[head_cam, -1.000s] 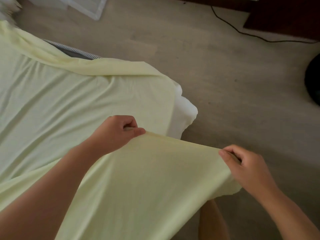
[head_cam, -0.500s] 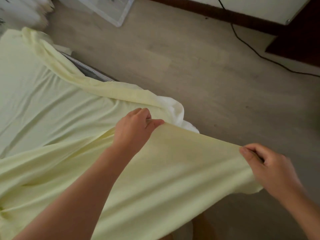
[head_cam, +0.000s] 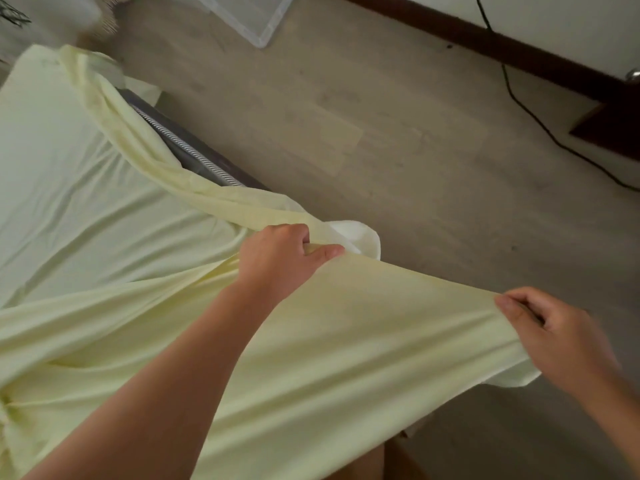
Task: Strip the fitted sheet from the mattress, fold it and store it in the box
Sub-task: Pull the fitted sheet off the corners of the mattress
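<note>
A pale yellow fitted sheet (head_cam: 363, 341) is pulled loose over the near end of the mattress (head_cam: 194, 150), whose grey striped side shows along the right edge. My left hand (head_cam: 280, 261) grips the sheet's edge near the mattress corner, where a white underlayer (head_cam: 356, 233) peeks out. My right hand (head_cam: 554, 334) pinches the same edge further right, off the bed, so the fabric is stretched taut between both hands. A clear plastic box (head_cam: 256, 19) lies on the floor at the top, partly cut off.
Light wooden floor (head_cam: 415, 150) spreads to the right of the bed. A black cable (head_cam: 526, 109) runs across it toward a dark baseboard (head_cam: 485, 43) and dark furniture (head_cam: 613, 126) at the right edge.
Both hands have kept hold of the sheet's edge and drawn it further right and away from the mattress. The view has tilted up, showing more floor, the baseboard and the box.
</note>
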